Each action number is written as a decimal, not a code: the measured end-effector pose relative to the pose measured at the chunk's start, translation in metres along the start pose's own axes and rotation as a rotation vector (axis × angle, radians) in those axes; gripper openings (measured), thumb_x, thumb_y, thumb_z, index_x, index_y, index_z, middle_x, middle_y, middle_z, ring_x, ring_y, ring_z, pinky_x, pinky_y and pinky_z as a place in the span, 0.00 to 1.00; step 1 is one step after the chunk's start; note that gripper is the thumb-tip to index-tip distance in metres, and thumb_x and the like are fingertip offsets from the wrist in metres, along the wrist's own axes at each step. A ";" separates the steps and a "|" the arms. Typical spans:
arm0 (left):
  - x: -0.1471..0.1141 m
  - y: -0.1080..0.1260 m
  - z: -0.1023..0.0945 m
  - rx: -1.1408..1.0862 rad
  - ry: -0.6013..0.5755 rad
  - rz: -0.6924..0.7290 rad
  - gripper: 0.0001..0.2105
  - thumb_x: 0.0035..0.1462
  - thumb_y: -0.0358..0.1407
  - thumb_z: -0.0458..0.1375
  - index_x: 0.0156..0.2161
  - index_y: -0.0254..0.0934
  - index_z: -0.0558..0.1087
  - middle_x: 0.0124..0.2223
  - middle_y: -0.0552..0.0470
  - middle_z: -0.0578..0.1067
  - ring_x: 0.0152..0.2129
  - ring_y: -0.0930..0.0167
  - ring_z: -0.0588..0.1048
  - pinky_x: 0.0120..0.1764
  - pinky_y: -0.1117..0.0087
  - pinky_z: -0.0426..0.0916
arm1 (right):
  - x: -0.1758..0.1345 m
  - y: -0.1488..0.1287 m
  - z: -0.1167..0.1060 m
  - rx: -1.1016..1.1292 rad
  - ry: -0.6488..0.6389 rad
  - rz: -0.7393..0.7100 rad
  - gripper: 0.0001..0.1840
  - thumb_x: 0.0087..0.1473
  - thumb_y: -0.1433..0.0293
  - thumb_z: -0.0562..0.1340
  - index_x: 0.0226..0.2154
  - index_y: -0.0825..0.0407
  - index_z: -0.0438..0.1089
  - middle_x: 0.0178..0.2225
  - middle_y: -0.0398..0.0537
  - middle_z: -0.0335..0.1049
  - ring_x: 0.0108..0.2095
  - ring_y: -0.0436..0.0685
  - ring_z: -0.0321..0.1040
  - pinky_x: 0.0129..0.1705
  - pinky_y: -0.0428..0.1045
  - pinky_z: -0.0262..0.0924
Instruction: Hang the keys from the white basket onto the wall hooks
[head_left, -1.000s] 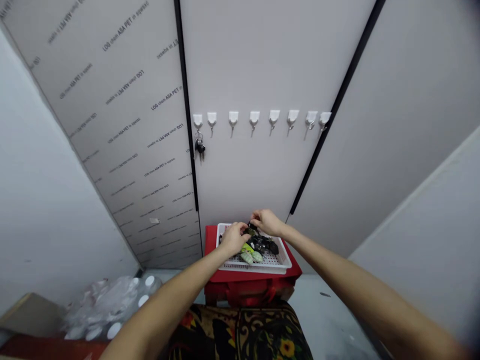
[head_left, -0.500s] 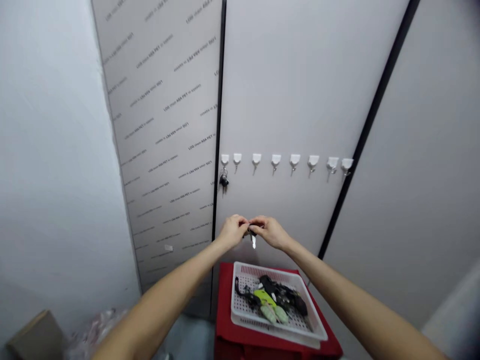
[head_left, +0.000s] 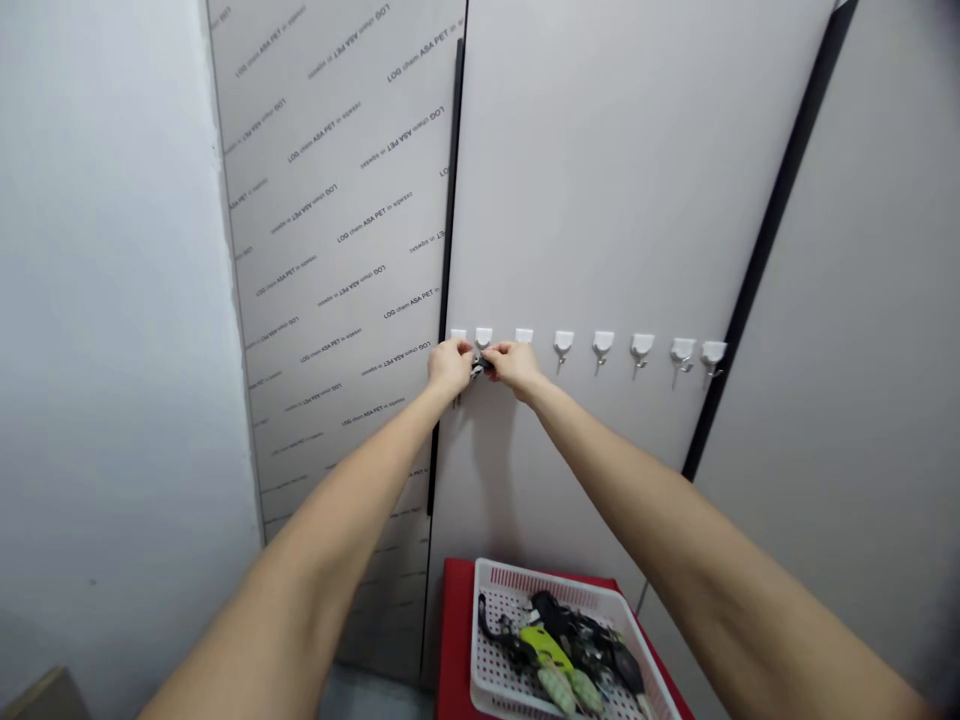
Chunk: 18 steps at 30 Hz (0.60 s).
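My left hand (head_left: 451, 367) and my right hand (head_left: 513, 365) meet at the row of hooks, fingers pinched around a small key (head_left: 481, 368) with dark and silvery parts. They hold it just under the second white hook (head_left: 484, 337) from the left; whether its ring touches the hook is hidden by my fingers. Behind my left hand is the first hook (head_left: 458, 333), and the tips of the keys hanging there (head_left: 456, 400) show below the hand. My right hand partly covers the third hook (head_left: 524, 335).
Several more white hooks (head_left: 603, 343) run rightward along the pale panel (head_left: 637, 180). Below, a white perforated basket (head_left: 491, 690) holds dark key sets and a yellow-green item (head_left: 546, 648). It stands on a red box (head_left: 454, 640). A plain wall (head_left: 112, 300) rises at left.
Both hands have risen with the key from above the basket to the second hook. The view has shifted a little, so the hooks and basket sit lower in it.
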<state>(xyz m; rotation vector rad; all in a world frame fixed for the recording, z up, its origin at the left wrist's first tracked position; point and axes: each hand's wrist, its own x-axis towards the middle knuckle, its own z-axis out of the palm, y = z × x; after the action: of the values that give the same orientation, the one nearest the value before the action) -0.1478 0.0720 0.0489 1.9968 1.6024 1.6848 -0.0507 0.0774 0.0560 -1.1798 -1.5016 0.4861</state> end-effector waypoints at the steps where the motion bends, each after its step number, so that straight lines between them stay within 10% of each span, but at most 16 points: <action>1: 0.000 -0.002 0.000 0.009 0.018 0.005 0.10 0.40 0.27 0.49 0.31 0.34 0.68 0.30 0.52 0.71 0.27 0.76 0.66 0.33 0.76 0.60 | 0.005 -0.001 0.002 -0.053 0.036 0.000 0.04 0.37 0.74 0.53 0.17 0.56 0.63 0.12 0.40 0.58 0.14 0.44 0.55 0.17 0.41 0.52; 18: -0.053 -0.028 0.009 0.096 -0.100 0.153 0.15 0.42 0.24 0.45 0.35 0.33 0.67 0.36 0.50 0.69 0.34 0.75 0.65 0.40 0.74 0.58 | -0.026 0.035 -0.022 -0.523 0.057 -0.182 0.14 0.41 0.70 0.51 0.32 0.57 0.65 0.28 0.48 0.67 0.28 0.48 0.63 0.32 0.43 0.54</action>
<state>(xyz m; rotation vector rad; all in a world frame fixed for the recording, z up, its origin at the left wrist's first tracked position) -0.1507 0.0512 -0.0077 2.2646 1.5615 1.5541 -0.0192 0.0636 0.0210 -1.4193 -1.7224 -0.0749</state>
